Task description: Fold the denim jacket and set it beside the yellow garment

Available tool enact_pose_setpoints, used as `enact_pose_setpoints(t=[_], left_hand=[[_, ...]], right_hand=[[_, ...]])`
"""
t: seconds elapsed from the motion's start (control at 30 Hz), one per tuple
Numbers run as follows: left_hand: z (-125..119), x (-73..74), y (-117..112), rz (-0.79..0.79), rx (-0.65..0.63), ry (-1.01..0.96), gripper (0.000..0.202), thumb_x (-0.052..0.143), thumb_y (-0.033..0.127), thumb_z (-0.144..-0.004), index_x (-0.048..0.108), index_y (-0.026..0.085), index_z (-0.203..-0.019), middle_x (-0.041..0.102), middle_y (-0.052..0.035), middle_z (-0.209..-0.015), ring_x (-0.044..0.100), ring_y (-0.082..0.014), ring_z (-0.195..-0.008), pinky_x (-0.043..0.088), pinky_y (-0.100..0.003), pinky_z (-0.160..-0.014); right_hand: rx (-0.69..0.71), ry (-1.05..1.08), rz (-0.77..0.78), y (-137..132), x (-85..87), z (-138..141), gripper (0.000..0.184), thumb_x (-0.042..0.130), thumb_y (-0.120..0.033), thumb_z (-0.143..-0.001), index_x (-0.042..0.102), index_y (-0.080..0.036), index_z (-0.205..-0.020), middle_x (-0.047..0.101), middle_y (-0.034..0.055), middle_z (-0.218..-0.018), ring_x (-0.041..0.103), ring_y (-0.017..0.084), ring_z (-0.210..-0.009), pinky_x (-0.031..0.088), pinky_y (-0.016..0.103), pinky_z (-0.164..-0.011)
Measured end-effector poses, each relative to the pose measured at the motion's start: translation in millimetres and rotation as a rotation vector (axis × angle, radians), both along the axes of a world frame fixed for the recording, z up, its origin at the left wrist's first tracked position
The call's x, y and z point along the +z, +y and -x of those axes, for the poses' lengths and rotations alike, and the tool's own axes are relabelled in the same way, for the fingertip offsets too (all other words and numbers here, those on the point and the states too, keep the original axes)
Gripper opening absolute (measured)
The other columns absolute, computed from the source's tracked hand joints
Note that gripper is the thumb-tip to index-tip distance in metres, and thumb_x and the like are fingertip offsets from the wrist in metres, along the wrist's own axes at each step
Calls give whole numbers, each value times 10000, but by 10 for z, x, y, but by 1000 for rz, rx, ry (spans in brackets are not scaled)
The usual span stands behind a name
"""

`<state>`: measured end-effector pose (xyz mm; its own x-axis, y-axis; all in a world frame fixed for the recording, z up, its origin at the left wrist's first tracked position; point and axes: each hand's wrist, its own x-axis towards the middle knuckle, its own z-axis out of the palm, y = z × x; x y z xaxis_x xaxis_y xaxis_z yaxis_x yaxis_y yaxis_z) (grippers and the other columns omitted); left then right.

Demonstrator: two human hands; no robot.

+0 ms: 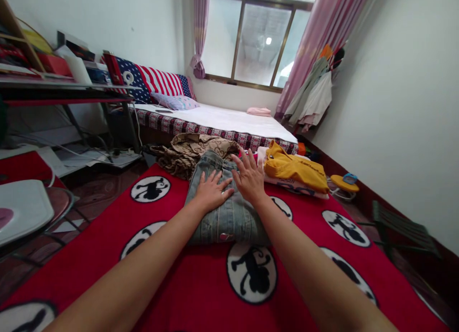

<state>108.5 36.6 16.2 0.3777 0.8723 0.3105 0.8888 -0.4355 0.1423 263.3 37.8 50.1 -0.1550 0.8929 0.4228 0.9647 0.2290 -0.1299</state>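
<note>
A pair of faded denim jeans (229, 217) lies folded on a red blanket (201, 284) printed with round black-and-white figures. My left hand (211, 191) rests flat on the jeans, fingers spread. My right hand (248, 176) lies flat beside it, a little further away on the same denim, fingers stretched out. Both hands press on the fabric and grip nothing. Just beyond the jeans sits a crumpled tan patterned garment (190, 153). To the right lies a yellow garment (294, 168) on top of a white and pink one.
A bed (229, 119) with a white sheet, a flag-print pillow and a lilac pillow stands behind. A shelf desk (64, 86) with books and cables is at the left. A white chair seat (21, 208) is near left. Clothes hang by the pink curtain (315, 98).
</note>
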Motion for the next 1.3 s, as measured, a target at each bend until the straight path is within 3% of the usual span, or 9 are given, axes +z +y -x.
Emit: enact_pose_setpoints(t=[0.07, 0.13, 0.23, 0.43, 1.13, 1.3], left_hand=[[-5, 22, -39, -51, 9, -42, 530, 361, 524, -960, 488, 294, -1420, 375, -88, -1537, 252, -306, -1451, 118, -554, -1172], [-5, 40, -66, -142, 98, -96, 574, 345, 491, -966, 417, 227, -1471, 282, -136, -1574, 153, -326, -1476, 90, -565, -1171], [6, 12, -33, -192, 261, -97, 589, 347, 486, -954, 433, 198, -1461, 238, -164, -1584, 116, -360, -1477, 58, -614, -1149], [17, -91, 97, -87, 285, 29, 604, 272, 527, -949, 473, 233, -1438, 271, -180, -1568, 202, -368, -1454, 84, -647, -1121], [12, -66, 72, -75, 301, 56, 601, 256, 518, -954, 457, 237, -1446, 257, -173, -1575, 182, -356, -1462, 91, -646, -1119], [41, -87, 149, 23, 290, 50, 623, 222, 571, -941, 417, 293, -1464, 229, -155, -1589, 166, -363, -1467, 92, -675, -1101]], right_hand=[[-60, 35, 124, 68, -157, -29, 556, 333, -457, -988, 371, -210, -1485, 208, 100, -1602, 102, 283, -1489, 62, 598, -1154], [-119, 37, 204, 115, -299, -65, 585, 292, -507, -987, 401, -191, -1468, 255, 119, -1584, 144, 295, -1480, 86, 629, -1137], [-143, 18, 234, 151, -391, -95, 611, 256, -555, -981, 361, -232, -1488, 201, 80, -1605, 93, 266, -1491, 70, 621, -1144], [-167, 13, 231, 153, -382, -89, 628, 204, -581, -975, 313, -263, -1506, 142, 49, -1621, 29, 240, -1496, 70, 613, -1143], [-151, 45, 217, 162, -417, -109, 624, 233, -579, -971, 349, -252, -1490, 153, 59, -1619, 44, 249, -1494, 81, 610, -1142], [-140, 13, 260, 137, -359, -90, 607, 229, -544, -983, 325, -242, -1501, 130, 63, -1622, 30, 263, -1496, 42, 651, -1130]])
